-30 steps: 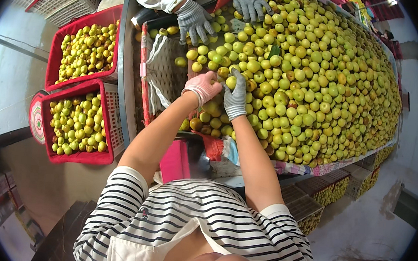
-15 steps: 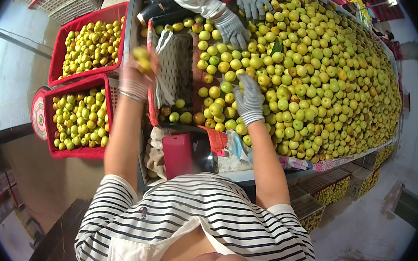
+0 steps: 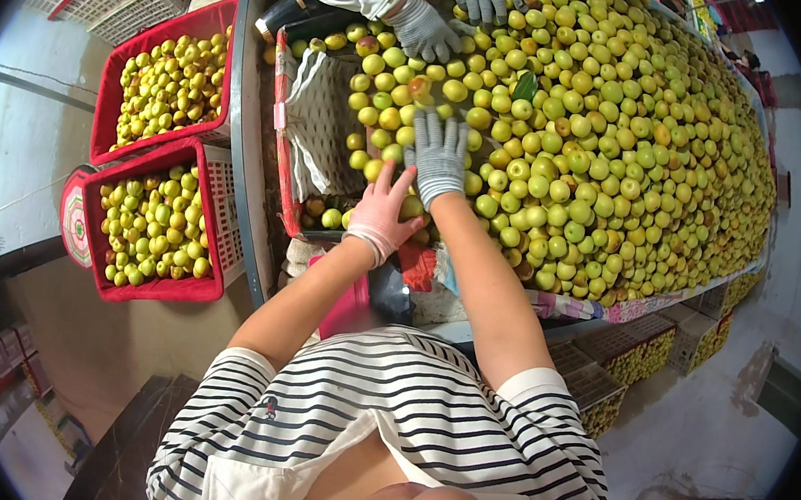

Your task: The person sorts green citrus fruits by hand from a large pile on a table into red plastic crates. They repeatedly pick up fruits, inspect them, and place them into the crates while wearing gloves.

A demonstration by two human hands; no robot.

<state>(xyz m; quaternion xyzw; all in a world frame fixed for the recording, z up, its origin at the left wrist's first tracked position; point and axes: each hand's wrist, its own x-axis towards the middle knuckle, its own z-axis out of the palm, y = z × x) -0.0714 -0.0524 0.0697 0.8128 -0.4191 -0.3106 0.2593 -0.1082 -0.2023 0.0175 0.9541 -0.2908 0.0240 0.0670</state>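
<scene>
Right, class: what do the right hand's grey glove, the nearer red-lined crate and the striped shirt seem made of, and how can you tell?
Grey glove: probably matt knitted fabric; fine bands and a snug fit.
Nearer crate: likely pale moulded plastic; regular openings in its wall.
Red lining: seemingly cloth, draped over the rim.
Striped shirt: soft, matt cloth; it creases, fibre unclear.

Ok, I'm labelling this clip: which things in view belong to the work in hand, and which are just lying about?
Belong:
yellow-green fruit under the spread right hand and by the left hand
probably the red-lined crates, holding similar fruit

Seemingly lying about:
green leaf
pink object
stacked pale crates
</scene>
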